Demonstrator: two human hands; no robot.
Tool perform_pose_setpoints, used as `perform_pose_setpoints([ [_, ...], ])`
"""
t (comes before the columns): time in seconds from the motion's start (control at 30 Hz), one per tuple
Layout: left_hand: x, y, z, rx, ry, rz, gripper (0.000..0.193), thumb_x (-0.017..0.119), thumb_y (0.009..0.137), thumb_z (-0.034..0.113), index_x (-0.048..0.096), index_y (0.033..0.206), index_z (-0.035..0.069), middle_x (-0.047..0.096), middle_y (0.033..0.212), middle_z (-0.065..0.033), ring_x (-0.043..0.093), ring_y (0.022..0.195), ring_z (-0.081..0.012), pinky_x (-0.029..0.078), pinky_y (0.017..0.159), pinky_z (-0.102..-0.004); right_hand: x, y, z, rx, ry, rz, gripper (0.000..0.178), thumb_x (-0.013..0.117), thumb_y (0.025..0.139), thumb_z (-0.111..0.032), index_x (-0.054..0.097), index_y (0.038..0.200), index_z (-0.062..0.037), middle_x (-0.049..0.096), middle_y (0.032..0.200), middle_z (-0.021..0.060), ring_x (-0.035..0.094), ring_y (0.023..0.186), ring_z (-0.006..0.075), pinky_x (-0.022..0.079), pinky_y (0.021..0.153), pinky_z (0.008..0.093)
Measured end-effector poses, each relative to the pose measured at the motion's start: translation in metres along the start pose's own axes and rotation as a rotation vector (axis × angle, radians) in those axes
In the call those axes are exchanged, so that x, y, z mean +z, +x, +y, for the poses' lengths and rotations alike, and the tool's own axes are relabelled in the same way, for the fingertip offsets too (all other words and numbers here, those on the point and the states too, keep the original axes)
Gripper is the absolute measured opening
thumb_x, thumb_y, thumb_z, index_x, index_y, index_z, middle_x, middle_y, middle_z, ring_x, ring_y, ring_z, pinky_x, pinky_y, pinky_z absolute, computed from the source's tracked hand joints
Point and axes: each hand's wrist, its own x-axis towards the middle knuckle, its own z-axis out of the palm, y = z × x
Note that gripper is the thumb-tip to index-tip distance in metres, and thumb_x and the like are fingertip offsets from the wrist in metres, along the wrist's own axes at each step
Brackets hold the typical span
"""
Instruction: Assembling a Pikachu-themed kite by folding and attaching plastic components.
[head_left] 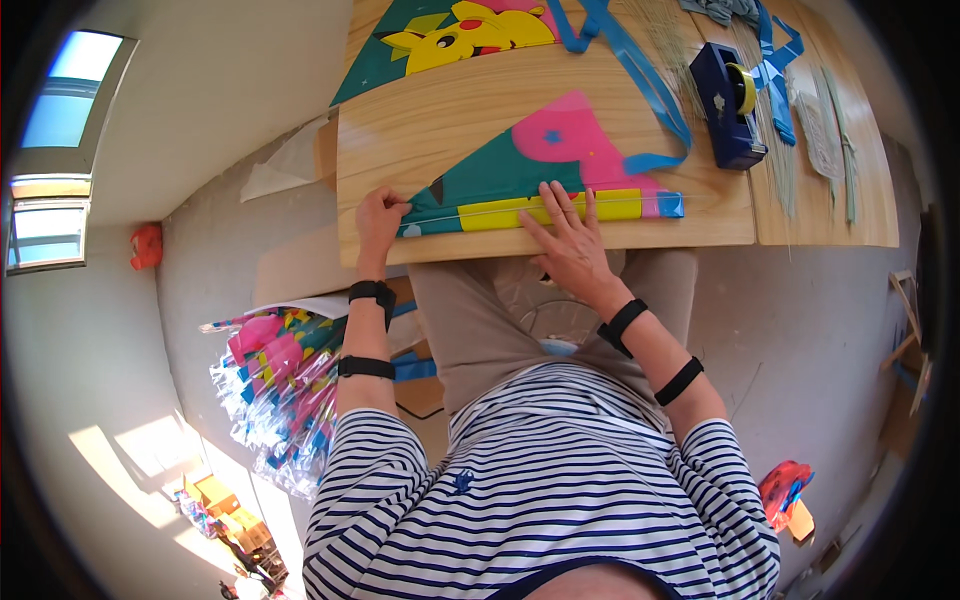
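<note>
A folded kite sheet (487, 168) of thin plastic, printed green, pink and yellow, lies near the table's front edge. A thin pale rod runs along its near side, and blue tape (672, 205) wraps the right end. At the sheet's left corner, my left hand (378, 222) is closed in a pinch on the plastic; its fingertips partly hide the corner. My right hand (577, 243) rests flat on the yellow strip right of the middle, fingers spread, pressing across the rod.
A second printed sheet (475, 42) lies farther back, with a blue ribbon (640, 75) beside it. To the right stand a dark blue tape dispenser (722, 110) and several thin sticks (848, 150). Below the table's left side is a bundle of plastic-wrapped kites (275, 385).
</note>
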Motion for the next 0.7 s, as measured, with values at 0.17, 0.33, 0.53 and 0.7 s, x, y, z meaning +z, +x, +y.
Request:
perform_pose_setpoints([
  [0.17, -0.006, 0.004, 0.008, -0.035, 0.035, -0.069, 0.014, 0.080, 0.081, 0.010, 0.071, 0.082, 0.000, 0.069, 0.072, -0.0065, 0.064, 0.067, -0.0148, 0.049, 0.065, -0.0319, 0.004, -0.001, 0.003, 0.022, 0.011, -0.011, 0.081, 0.090, 0.068, -0.024, 0.059, 0.143, -0.0210, 0.034, 0.165, 0.0189, 0.028, 0.156, 0.0336, 0.011, 0.125, 0.0642],
  [0.33, -0.002, 0.002, 0.014, 0.005, 0.221, -0.021, 0.014, 0.078, 0.083, 0.013, 0.071, 0.083, 0.002, 0.069, 0.074, -0.0093, 0.065, 0.070, -0.0220, 0.050, 0.066, -0.0371, 0.005, -0.001, 0.003, 0.006, 0.021, 0.009, 0.079, 0.090, 0.068, -0.026, 0.060, 0.141, -0.0188, 0.036, 0.163, 0.0221, 0.029, 0.155, 0.0354, 0.013, 0.124, 0.0673],
  [0.53, 0.015, -0.024, 0.060, 0.433, 0.379, 0.111, 0.030, 0.071, 0.083, 0.010, 0.068, 0.113, 0.008, 0.068, 0.119, -0.0111, 0.061, 0.113, -0.0330, 0.045, 0.097, -0.0506, 0.012, -0.003, 0.006, 0.025, 0.019, 0.015, 0.078, 0.089, 0.069, -0.027, 0.060, 0.142, -0.0206, 0.035, 0.164, 0.0205, 0.029, 0.155, 0.0348, 0.012, 0.124, 0.0663],
  [0.7, 0.063, -0.089, 0.126, 0.749, 0.314, -0.288, 0.081, 0.069, 0.074, 0.007, 0.047, 0.152, 0.006, 0.041, 0.162, -0.0136, 0.031, 0.154, -0.0334, 0.022, 0.126, -0.0563, 0.013, -0.002, 0.006, 0.001, 0.035, 0.044, 0.076, 0.087, 0.070, -0.027, 0.062, 0.141, -0.0199, 0.037, 0.163, 0.0210, 0.030, 0.155, 0.0361, 0.012, 0.124, 0.0668],
])
